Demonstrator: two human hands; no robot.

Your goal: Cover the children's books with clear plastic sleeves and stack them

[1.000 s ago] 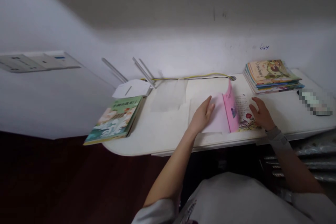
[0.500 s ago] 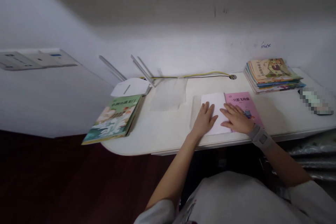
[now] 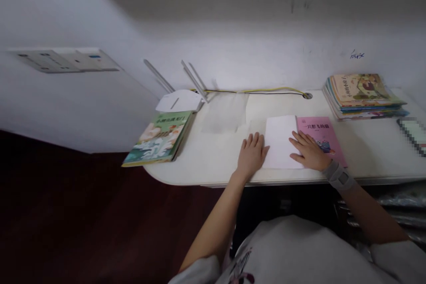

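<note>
Blank white sheet [image 3: 281,140] already lies flat beside pink paperback book [image 3: 334,140].
Right hand [image 3: 310,151] rests across both, fingers spread; left hand [image 3: 251,156], loosely open, lies at the sheet's edge.

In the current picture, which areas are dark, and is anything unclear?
Head view: broad shadow darkens the upper white wall; head view: the dark red floor is nearly black at left; head view: blocky pixels cover much of the black-rimmed flat device at the right edge; head view: the title on the pink paper book cover is legible.
</note>
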